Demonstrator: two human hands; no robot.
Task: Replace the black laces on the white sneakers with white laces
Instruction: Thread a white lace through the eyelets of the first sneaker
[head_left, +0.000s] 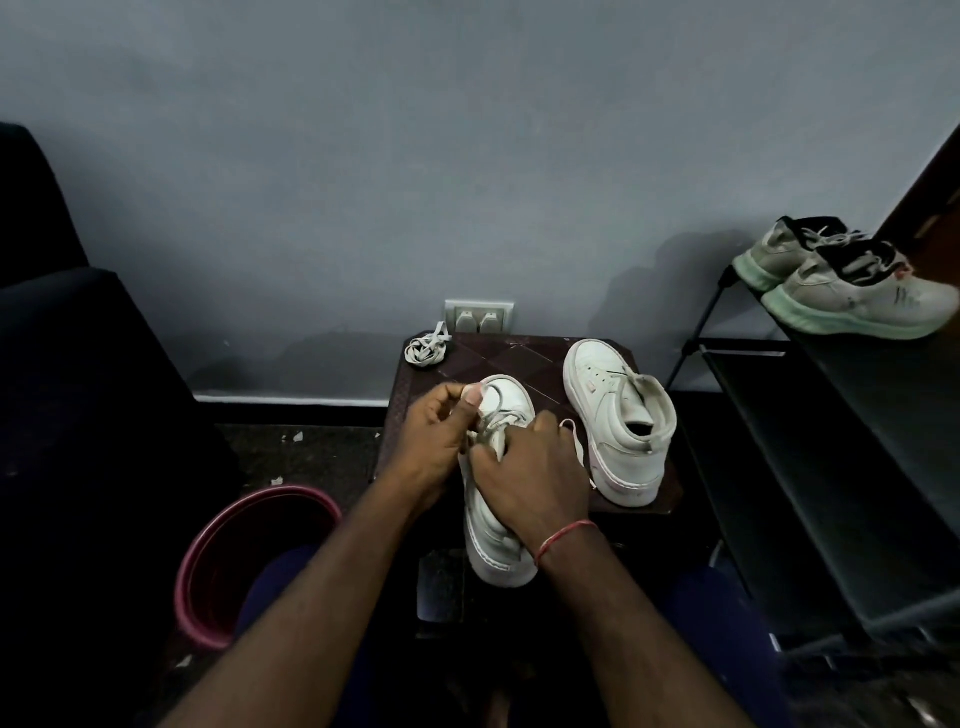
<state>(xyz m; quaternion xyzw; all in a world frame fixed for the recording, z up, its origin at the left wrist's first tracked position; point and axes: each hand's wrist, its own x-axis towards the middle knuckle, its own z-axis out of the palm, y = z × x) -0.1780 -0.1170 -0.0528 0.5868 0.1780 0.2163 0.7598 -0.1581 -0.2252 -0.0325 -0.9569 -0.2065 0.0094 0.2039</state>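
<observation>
While left hand pinches the white lace, right hand clamps the near sneaker on the worktop; second sneaker at 2 o'clock.

I find the light dim and cool. The wall darkens toward my view's corners. The rack shoes cast soft shadows leftward, so light arrives from the right. Straight edges bow near the borders. The white sneakers read brightest.
</observation>
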